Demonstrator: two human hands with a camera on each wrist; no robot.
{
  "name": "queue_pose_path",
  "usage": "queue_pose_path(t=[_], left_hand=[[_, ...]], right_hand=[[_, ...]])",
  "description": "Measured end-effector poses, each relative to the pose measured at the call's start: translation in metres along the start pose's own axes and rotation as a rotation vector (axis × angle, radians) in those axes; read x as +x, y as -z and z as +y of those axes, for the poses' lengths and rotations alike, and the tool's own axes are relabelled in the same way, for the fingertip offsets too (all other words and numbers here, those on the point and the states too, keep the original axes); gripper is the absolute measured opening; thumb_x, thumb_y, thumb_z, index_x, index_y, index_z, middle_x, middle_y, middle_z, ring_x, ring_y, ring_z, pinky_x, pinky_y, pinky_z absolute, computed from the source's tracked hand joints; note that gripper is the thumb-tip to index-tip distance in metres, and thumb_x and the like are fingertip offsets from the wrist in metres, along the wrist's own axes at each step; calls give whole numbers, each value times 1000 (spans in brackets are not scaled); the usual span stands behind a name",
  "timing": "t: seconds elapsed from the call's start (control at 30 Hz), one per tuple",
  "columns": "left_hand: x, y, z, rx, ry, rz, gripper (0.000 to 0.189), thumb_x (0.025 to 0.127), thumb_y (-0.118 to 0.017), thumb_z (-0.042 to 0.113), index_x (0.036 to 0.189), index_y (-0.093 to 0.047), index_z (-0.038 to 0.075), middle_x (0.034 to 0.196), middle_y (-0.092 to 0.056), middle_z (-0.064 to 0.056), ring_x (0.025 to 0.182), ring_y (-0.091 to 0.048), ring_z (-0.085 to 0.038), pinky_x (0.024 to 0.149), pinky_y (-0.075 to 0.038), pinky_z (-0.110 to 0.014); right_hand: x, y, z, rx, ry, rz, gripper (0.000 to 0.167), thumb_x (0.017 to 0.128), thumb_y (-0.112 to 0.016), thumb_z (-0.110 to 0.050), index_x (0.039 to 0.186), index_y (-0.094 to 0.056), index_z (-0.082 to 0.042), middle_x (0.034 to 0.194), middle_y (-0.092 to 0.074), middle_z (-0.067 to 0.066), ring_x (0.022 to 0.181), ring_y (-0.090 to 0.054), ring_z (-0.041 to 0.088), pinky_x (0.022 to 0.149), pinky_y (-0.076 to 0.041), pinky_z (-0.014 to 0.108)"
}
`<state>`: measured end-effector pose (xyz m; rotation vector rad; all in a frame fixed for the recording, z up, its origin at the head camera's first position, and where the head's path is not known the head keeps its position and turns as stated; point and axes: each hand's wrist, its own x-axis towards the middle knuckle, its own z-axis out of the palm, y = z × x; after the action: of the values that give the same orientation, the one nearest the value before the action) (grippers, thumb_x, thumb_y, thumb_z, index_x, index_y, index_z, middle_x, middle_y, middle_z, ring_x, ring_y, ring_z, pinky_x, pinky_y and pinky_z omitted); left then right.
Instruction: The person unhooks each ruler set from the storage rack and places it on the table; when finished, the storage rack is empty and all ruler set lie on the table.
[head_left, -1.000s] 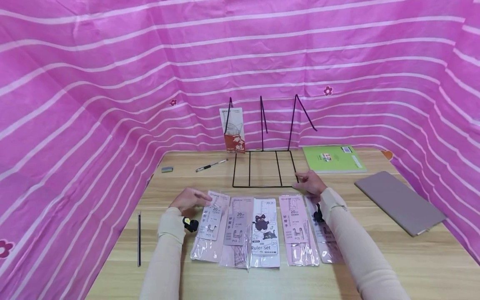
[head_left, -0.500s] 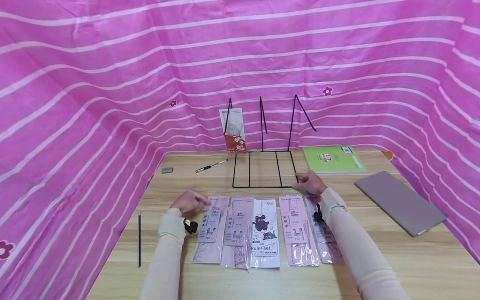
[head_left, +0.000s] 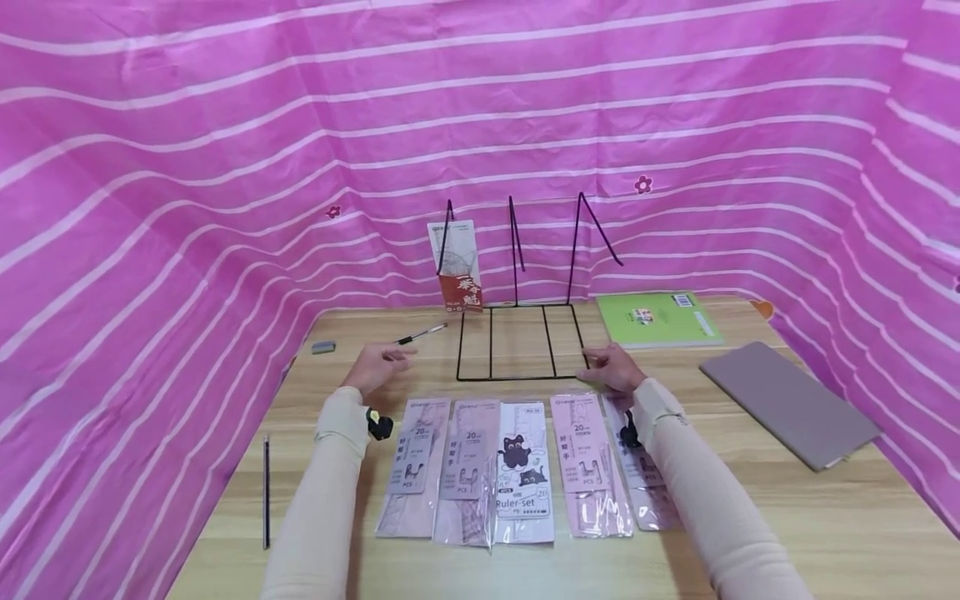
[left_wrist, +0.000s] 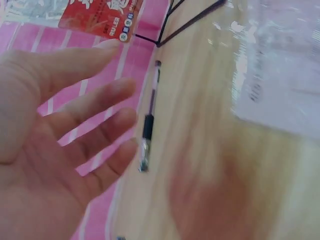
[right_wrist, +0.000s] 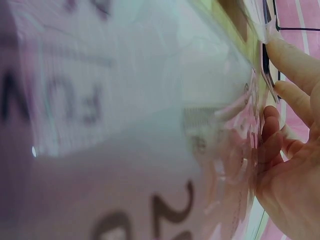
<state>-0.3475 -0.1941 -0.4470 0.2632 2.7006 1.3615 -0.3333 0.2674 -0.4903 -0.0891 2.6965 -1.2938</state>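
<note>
My left hand [head_left: 378, 367] hovers beyond the top of the leftmost pink ruler packet [head_left: 412, 450], its fingers loosely bent around nothing. In the left wrist view the gel pen [left_wrist: 148, 127] lies just past its fingertips. My right hand [head_left: 615, 368] has thumb and fingertips at the front right corner of the black wire rack [head_left: 517, 379], fingers fairly straight. Side by side lie another pink packet [head_left: 468, 462], a white "Ruler-set" packet [head_left: 525, 475] with black cats, and a pink packet [head_left: 588, 458]. My right wrist partly covers the rightmost packet [head_left: 652, 500].
A red and white ruler pack [head_left: 459, 292] stands in the rack's left side. A green book [head_left: 660, 325] and a grey notebook [head_left: 787, 404] lie on the right. To the left are a small eraser [head_left: 323, 347] and a dark pencil [head_left: 266, 492]. Pink striped cloth [head_left: 480, 108] walls the back.
The leftmost packet, slightly tilted before, was laid straighter beside its neighbour. My left hand then let go and moved up towards the pen. My right hand stays by the rack's corner.
</note>
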Motion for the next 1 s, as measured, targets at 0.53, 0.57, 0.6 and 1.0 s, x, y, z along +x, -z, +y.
queue_pose_path(t=[0.53, 0.57, 0.6, 1.0], left_hand=[[72, 12, 50, -192, -259, 180, 44, 94, -73, 19, 135, -63, 5, 147, -55, -16, 136, -49, -35, 112, -43, -50], [75, 13, 53, -196, -265, 193, 45, 94, -73, 19, 135, -63, 6, 148, -54, -15, 139, -46, -33, 115, -39, -50], [78, 13, 56, -208, -265, 202, 46, 93, -74, 18, 136, -62, 7, 150, -52, -14, 141, -44, -32, 116, -37, -50], [114, 12, 81, -260, -213, 234, 46, 93, -71, 11, 137, -63, 23, 155, -48, 0, 148, -37, -20, 93, -55, -27]], right_hand=[[1, -5, 0, -16, 28, 45, 66, 86, -81, -17, 142, -52, 2, 122, -53, 30, 113, -54, 40, 102, -46, 51], [1, -5, 0, -6, 26, 40, 66, 86, -81, -17, 142, -52, 2, 121, -52, 29, 113, -54, 40, 101, -46, 50], [2, -6, 1, -11, 33, 39, 66, 85, -81, -17, 141, -52, 2, 120, -52, 29, 112, -54, 39, 100, -47, 49], [0, -6, -1, 48, -56, 56, 68, 85, -82, -17, 144, -51, -2, 132, -50, 28, 117, -51, 36, 105, -44, 49]])
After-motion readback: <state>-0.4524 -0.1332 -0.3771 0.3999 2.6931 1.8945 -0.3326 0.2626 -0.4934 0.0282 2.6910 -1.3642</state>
